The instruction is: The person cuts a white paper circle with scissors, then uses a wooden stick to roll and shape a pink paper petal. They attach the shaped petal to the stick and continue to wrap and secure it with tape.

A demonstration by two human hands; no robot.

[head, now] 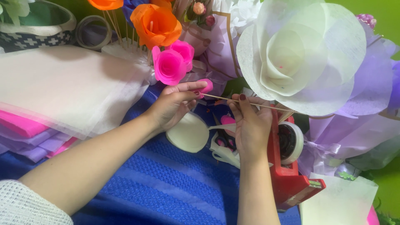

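The person's left hand (173,104) is pinched shut on a small rolled bud of bright pink paper (206,86), thumb and fingers closed around it at the tip of a thin wooden skewer (246,103). The skewer runs from that bud to the right, slightly downward, across the right hand (250,125), whose fingers are curled closed on the stick, with the thumb pressing it from above. Both hands hover over a blue ribbed cloth (166,183) that covers the work surface.

Just below the left hand lies a cream round paper petal (189,135), touching the cloth. Beside the right wrist stands a red tape dispenser (287,166) holding a roll of pale tape; a pair of scissors with pink handles (225,139) lies between the hands, partly hidden by the right one.

Above the right hand hangs a large white paper rose (300,54), well clear of the fingers. Near the left hand stand a finished pink paper rose (171,62) and an orange paper flower (156,23) on sticks. To the left, a stack of white, pink and lilac paper sheets (62,87) rests on the cloth.
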